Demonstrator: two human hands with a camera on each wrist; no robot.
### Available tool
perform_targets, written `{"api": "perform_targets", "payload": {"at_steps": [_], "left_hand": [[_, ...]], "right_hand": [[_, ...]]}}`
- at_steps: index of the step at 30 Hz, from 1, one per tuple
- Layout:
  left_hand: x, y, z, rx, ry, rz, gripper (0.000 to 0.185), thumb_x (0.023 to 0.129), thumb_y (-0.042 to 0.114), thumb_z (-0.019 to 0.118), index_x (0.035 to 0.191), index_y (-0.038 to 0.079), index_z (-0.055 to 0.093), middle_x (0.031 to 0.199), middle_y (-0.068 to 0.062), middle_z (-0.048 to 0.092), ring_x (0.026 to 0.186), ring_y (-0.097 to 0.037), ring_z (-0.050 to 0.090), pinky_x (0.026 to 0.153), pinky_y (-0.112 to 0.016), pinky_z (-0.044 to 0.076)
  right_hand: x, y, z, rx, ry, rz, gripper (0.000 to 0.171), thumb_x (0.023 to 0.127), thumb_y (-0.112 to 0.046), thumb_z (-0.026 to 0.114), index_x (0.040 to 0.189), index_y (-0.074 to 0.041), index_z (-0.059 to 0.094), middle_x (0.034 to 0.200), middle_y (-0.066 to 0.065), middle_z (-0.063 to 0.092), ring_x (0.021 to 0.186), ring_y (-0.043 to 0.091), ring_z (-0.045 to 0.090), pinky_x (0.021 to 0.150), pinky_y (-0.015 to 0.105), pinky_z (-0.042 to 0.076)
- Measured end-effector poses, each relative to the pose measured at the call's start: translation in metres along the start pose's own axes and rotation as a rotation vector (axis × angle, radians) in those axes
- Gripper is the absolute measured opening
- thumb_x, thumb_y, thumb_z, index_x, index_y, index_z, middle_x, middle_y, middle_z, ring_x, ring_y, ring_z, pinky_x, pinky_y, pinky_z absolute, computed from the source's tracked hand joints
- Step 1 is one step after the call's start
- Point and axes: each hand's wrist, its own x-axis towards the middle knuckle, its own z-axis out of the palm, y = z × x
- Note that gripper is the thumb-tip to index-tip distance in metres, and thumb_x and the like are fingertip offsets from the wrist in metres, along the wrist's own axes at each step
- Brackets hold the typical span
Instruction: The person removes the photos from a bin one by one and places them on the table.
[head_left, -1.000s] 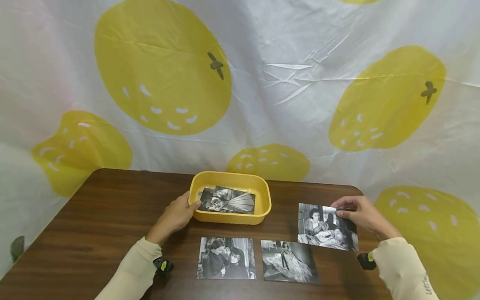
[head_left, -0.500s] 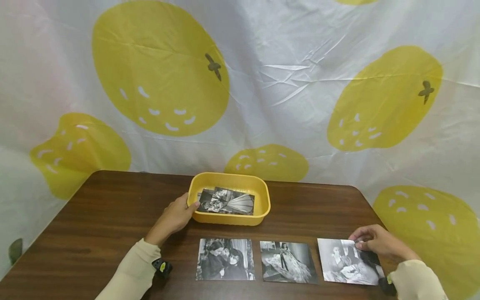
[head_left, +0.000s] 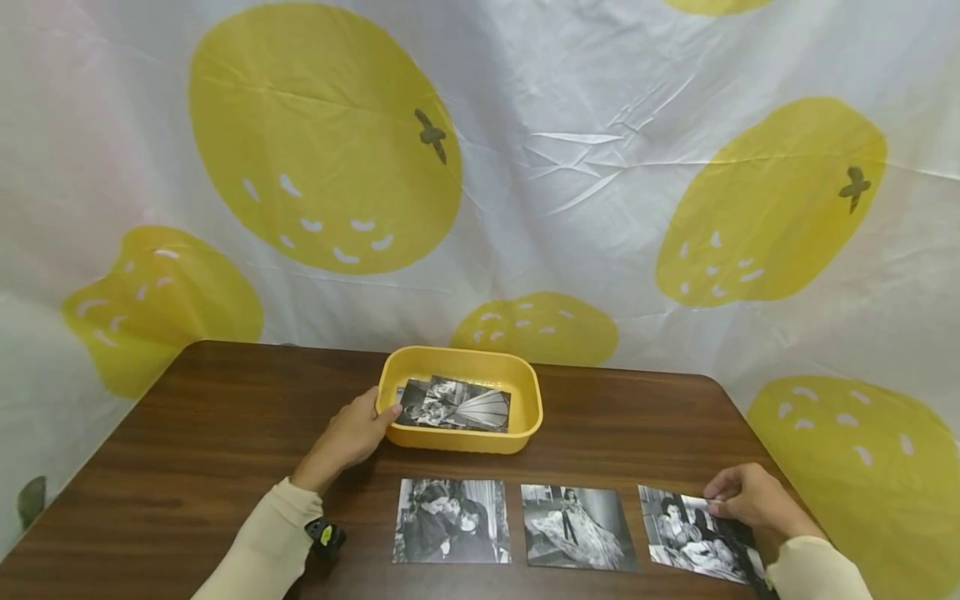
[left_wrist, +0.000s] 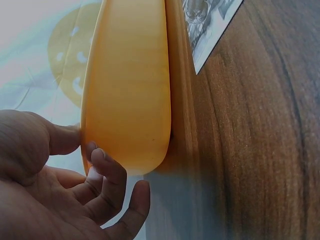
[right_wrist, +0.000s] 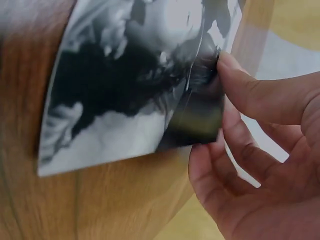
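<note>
A creased white cloth (head_left: pixel 555 233) hangs behind a dark brown wood-grain table (head_left: pixel 247 408) with rounded far corners. Printed across the cloth are yellow fruits (head_left: pixel 322 167) with white dashes; two large ones carry dark cross-shaped stems (head_left: pixel 432 136). A dark green leaf shape (head_left: pixel 32 500) shows at the lower left.

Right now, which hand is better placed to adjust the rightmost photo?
Probably the right hand: it pinches the rightmost photo by its edge, while the left hand holds the yellow container, farther left.
</note>
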Motion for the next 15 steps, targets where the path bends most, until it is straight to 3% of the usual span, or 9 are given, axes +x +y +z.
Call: {"api": "perform_targets", "payload": {"at_steps": [9, 15], "left_hand": [[-0.001, 0.000, -0.001, 0.004, -0.003, -0.009, 0.047, 0.106, 0.024, 0.055, 0.141, -0.007, 0.049, 0.094, -0.009, 0.064, 0.083, -0.024, 0.058, 0.078, -0.047, 0.048], [-0.002, 0.002, -0.001, 0.006, -0.004, -0.002, 0.047, 0.106, 0.024, 0.054, 0.141, -0.007, 0.048, 0.099, -0.012, 0.066, 0.087, -0.025, 0.059, 0.082, -0.051, 0.049]], "right_hand": [[0.002, -0.009, -0.007, -0.043, 0.055, 0.020, 0.019, 0.075, -0.008, 0.086, 0.083, -0.004, 0.070, 0.078, 0.002, 0.070, 0.073, 0.017, 0.061, 0.070, 0.041, 0.047], [0.011, -0.030, -0.018, -0.049, 0.093, -0.015, 0.019, 0.078, -0.009, 0.085, 0.086, -0.002, 0.069, 0.078, 0.003, 0.069, 0.073, 0.018, 0.061, 0.067, 0.040, 0.047]]}}
